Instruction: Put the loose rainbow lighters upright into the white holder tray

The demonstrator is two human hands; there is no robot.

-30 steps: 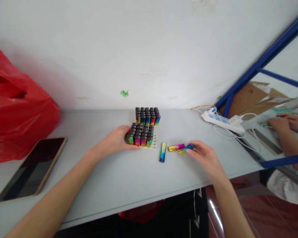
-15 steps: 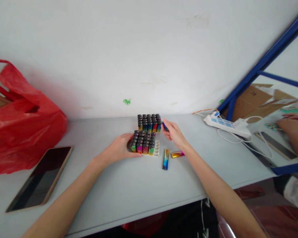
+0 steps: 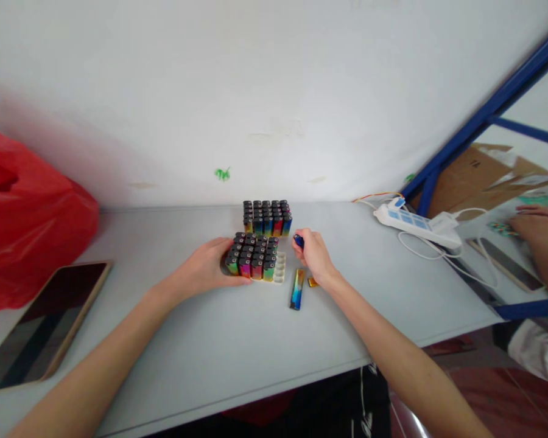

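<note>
Several lighters point(image 3: 251, 255) with black tops and shiny multicoloured bodies stand upright in a white tray point(image 3: 280, 267), whose right-hand column of slots shows bare. My left hand point(image 3: 205, 266) grips this filled tray from the left, its thumb along the front. A blue lighter point(image 3: 298, 241) is pinched in my right hand point(image 3: 317, 255), held just right of the tray. Below that hand a gold-and-blue lighter point(image 3: 296, 289) lies flat on the table. Beside it shows the golden end of another lighter point(image 3: 313, 282), the rest hidden under my right wrist.
Behind the tray, a second block of upright lighters point(image 3: 267, 218) stands near the wall. A phone point(image 3: 45, 322) and a red plastic bag point(image 3: 31, 213) are at the left. To the right lie a power strip point(image 3: 415, 226) with cables, a blue metal frame point(image 3: 461, 137) and another person's hands point(image 3: 536, 225).
My right hand has drawn down towards the near tray with the blue lighter, now covering more of the golden one. The view has shifted slightly; my left hand keeps its grip.
</note>
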